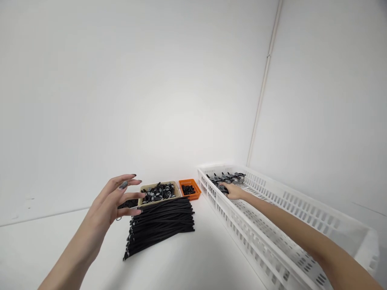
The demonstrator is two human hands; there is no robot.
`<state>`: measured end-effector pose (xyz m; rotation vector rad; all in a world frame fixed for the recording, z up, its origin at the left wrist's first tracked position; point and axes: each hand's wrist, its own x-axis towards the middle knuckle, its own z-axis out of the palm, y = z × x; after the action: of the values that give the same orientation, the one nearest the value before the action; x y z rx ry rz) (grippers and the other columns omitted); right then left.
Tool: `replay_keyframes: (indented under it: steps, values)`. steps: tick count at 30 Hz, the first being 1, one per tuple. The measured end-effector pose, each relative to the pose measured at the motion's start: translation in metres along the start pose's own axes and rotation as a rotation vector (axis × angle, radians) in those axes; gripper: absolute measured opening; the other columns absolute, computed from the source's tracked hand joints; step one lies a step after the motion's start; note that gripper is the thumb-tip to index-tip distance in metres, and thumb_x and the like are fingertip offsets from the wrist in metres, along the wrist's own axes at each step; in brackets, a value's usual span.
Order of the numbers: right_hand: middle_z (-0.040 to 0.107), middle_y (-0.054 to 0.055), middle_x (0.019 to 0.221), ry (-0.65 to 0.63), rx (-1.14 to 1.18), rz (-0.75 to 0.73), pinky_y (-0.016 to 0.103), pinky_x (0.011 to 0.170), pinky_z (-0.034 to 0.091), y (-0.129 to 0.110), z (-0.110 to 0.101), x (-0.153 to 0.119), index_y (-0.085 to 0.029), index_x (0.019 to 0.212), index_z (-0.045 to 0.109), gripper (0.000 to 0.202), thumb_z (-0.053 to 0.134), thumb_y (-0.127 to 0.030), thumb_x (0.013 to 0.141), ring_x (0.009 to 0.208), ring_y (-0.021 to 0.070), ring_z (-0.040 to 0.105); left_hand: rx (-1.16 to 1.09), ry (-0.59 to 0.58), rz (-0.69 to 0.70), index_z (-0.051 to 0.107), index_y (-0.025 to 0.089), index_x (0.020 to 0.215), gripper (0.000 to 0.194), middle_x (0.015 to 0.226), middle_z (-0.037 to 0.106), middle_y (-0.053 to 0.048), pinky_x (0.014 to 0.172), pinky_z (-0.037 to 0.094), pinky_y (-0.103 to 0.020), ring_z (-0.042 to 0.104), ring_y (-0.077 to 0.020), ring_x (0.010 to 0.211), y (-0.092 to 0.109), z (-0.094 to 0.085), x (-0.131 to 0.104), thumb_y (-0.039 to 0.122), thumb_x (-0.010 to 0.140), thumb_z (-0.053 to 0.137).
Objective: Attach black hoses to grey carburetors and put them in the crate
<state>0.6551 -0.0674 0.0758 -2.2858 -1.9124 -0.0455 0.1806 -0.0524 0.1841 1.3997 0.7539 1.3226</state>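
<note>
My left hand hangs over the left of the table with its fingers spread and nothing in them. Just right of its fingertips lies a bundle of black rods or tubes, side by side. My right hand reaches into the far end of a long white plastic basket. Its fingers are closed on a black part with a round, greyish ring; part of it is hidden by the hand. Several similar black and grey parts lie in rows beyond it in the basket.
A cream tray of black and silver round parts stands behind the rods. Beside it, an orange basket holds small black pieces. A dark pile lies partly behind my left fingers. White walls rise behind the table.
</note>
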Motion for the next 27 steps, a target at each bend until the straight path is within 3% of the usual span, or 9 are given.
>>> replay_keyframes:
  steps: [5, 10, 14, 17, 27]
  values:
    - [0.068, 0.013, 0.106, -0.034, 0.019, -0.047, 0.031, 0.074, 0.045, 0.001, 0.019, 0.018, -0.019, 0.129, 0.048, 0.061, 0.061, -0.037, 0.073, 0.095, 0.0303, 0.064, 0.092, -0.02, 0.001, 0.058, 0.027, 0.104, 0.049, 0.113, 0.062, -0.007, 0.051, 0.058, -0.035, 0.067, -0.0291, 0.084, 0.002, 0.005, -0.004, 0.06, 0.067, 0.059]
    - [0.07, 0.017, 0.098, -0.037, 0.02, 0.021, 0.034, 0.07, 0.047, 0.006, 0.031, 0.028, -0.015, 0.129, 0.048, 0.062, 0.057, -0.044, 0.075, 0.089, 0.0332, 0.066, 0.135, -0.004, -0.01, 0.057, 0.028, 0.104, 0.047, 0.114, 0.06, -0.007, 0.053, 0.058, -0.034, 0.066, -0.0284, 0.086, 0.005, 0.008, -0.007, 0.061, 0.071, 0.056]
    - [0.066, 0.019, 0.111, -0.034, 0.02, 0.059, 0.035, 0.076, 0.046, 0.011, 0.038, 0.032, -0.013, 0.13, 0.046, 0.064, 0.057, -0.044, 0.075, 0.099, 0.0344, 0.064, 0.148, -0.005, 0.005, 0.057, 0.028, 0.105, 0.047, 0.114, 0.059, -0.007, 0.053, 0.058, -0.033, 0.065, -0.028, 0.087, 0.007, 0.01, -0.009, 0.061, 0.071, 0.056]
    - [0.064, 0.019, 0.116, -0.05, 0.019, 0.071, 0.035, 0.079, 0.046, 0.014, 0.038, 0.035, -0.013, 0.131, 0.045, 0.066, 0.059, -0.044, 0.074, 0.103, 0.0336, 0.062, 0.138, -0.012, 0.022, 0.057, 0.027, 0.105, 0.048, 0.113, 0.06, -0.007, 0.053, 0.058, -0.034, 0.065, -0.0277, 0.085, 0.008, 0.01, -0.012, 0.06, 0.07, 0.057]
    - [0.068, 0.022, 0.105, -0.076, -0.035, 0.065, 0.036, 0.075, 0.046, 0.005, 0.029, 0.029, -0.011, 0.128, 0.047, 0.063, 0.06, -0.041, 0.074, 0.095, 0.0347, 0.065, 0.129, 0.011, 0.073, 0.057, 0.026, 0.106, 0.05, 0.112, 0.06, -0.008, 0.052, 0.057, -0.033, 0.065, -0.0274, 0.084, 0.015, 0.003, -0.019, 0.061, 0.07, 0.056]
